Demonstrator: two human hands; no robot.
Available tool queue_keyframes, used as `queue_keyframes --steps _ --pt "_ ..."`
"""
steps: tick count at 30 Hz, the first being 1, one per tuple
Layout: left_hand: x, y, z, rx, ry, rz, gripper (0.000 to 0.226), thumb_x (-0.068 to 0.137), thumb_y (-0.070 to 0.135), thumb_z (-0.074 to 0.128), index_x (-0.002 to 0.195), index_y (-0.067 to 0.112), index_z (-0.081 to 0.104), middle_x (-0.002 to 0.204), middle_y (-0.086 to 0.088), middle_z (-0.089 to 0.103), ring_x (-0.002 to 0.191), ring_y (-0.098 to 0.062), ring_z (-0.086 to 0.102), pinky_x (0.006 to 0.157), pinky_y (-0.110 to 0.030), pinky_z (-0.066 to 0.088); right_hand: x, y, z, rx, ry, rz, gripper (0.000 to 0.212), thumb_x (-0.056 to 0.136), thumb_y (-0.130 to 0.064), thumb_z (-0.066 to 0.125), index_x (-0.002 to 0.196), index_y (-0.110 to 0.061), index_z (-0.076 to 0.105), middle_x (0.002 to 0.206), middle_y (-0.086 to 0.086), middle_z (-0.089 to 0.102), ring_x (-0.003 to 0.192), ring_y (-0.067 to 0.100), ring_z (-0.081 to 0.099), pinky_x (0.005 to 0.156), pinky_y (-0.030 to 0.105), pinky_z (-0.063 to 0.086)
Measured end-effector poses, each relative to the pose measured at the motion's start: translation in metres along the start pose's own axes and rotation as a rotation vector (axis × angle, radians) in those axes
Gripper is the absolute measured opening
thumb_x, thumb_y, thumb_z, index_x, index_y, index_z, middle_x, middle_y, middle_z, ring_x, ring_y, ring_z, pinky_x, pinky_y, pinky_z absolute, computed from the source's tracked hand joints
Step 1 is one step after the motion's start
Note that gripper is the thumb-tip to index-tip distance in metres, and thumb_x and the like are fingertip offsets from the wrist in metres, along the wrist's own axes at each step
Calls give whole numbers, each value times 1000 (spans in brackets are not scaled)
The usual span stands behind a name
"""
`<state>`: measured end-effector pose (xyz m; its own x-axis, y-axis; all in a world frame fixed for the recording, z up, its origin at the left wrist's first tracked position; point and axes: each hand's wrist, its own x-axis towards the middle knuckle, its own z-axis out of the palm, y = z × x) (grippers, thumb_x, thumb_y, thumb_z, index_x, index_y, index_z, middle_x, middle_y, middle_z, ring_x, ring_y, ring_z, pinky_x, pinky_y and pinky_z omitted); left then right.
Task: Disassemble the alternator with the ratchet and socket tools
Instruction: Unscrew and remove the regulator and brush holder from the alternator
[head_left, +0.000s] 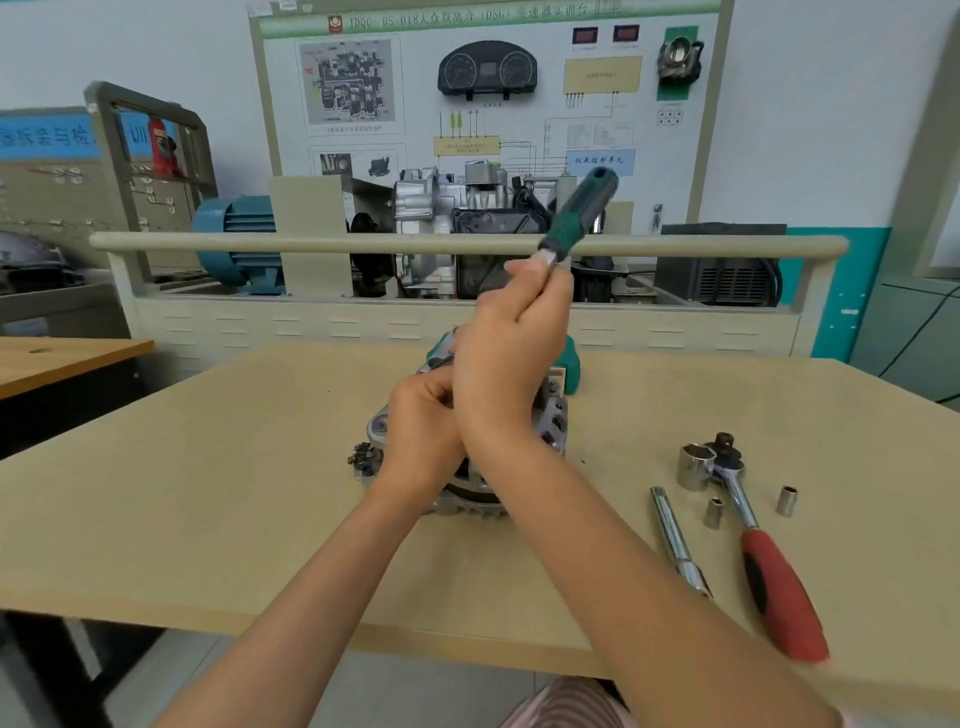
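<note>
The alternator (467, 457) is set on the bench (208, 493), near its middle, and is largely covered by both forearms. A green-handled ratchet (576, 218) is gripped above the alternator by the right hand (511, 358), its fingers closed round the lower part of the tool so that the handle slants up and away; this hold is judged to give leverage on a fastener at the alternator's top. The left hand (421, 415) is pressed against the alternator's left side with its fingers curled, apparently to steady the housing; whether something small is pinched there cannot be told.

To the right of the alternator, unused tools are laid out within reach: a red-handled ratchet (774, 582) touching a large socket (693, 465), an extension bar (675, 540), and two small sockets (714, 512) (787, 500). A small dark part (363, 460) lies just left of the alternator. A green object behind it is mostly hidden. The ratchet's head, any socket on it, and the fastener are hidden by the hands.
</note>
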<state>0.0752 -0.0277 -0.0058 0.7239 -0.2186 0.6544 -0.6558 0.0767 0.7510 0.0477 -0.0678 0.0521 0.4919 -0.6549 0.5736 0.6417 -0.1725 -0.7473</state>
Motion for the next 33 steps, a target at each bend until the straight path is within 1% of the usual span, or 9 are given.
queue_keyframes --steps 2,5,7,9,14,19,21,27,33 --pt "4 -3 -2 1 -15 16 64 74 -20 53 36 32 57 30 15 41 32 4 34 37 -3 22 9 -1 3 9 -88 121 30 102 -28 32 84 -16 53 65 -1 50 53 18 49 50 33 45" --pt "6 -5 -5 -62 -61 7 38 73 2 74 57 36 70 52 7 64 53 -9 57 49 -13 45 41 -18 -4 -299 -860 513 31 101 -26 38 91 -8 62 47 -6 40 30 5 33 32 16 25" --pt "5 -5 -5 -47 -53 -16 31 72 16 78 65 45 69 66 16 69 65 1 64 56 -8 47 50 -27 -6 -560 -1410 612 30 100 -24 38 97 -8 64 43 -8 35 28 2 30 29 13 20" --pt "5 -3 -4 -6 -54 -27 32 72 22 78 66 52 67 68 27 66 69 12 61 56 -1 42 51 -29 -3 -691 -1588 636 31 100 -25 39 99 -9 65 43 -9 34 28 1 30 29 12 20" --pt "5 -3 -3 -103 -12 2 29 69 9 79 63 36 71 62 8 69 58 -4 64 49 -17 50 49 -27 -13 -435 -1316 567 30 100 -27 40 96 -10 64 44 -10 34 29 1 28 34 14 18" --pt "2 -6 -1 -11 -88 104 44 74 -18 57 55 22 63 39 19 51 34 5 38 40 -4 28 5 -8 -17 286 -133 173 32 102 -30 34 82 -13 53 48 -6 38 32 8 34 34 15 30" --pt "3 -6 -1 -13 -82 112 50 74 -17 58 46 25 59 43 20 54 38 4 41 42 -5 32 1 -5 -15 438 94 154 34 103 -31 26 79 -15 45 53 -2 39 32 8 37 37 16 34" --pt "4 -7 -5 -16 -159 88 32 77 6 71 99 30 68 71 10 71 52 -4 57 54 -16 46 27 -15 -30 505 0 246 34 103 -28 30 80 -11 47 44 -7 37 31 8 33 34 17 29" --pt "4 -10 -4 239 -78 231 18 77 12 74 87 27 70 97 12 58 62 -7 50 62 -10 40 59 -16 -67 253 -18 104 34 103 -27 30 80 -12 49 45 -7 36 34 8 32 35 16 28"
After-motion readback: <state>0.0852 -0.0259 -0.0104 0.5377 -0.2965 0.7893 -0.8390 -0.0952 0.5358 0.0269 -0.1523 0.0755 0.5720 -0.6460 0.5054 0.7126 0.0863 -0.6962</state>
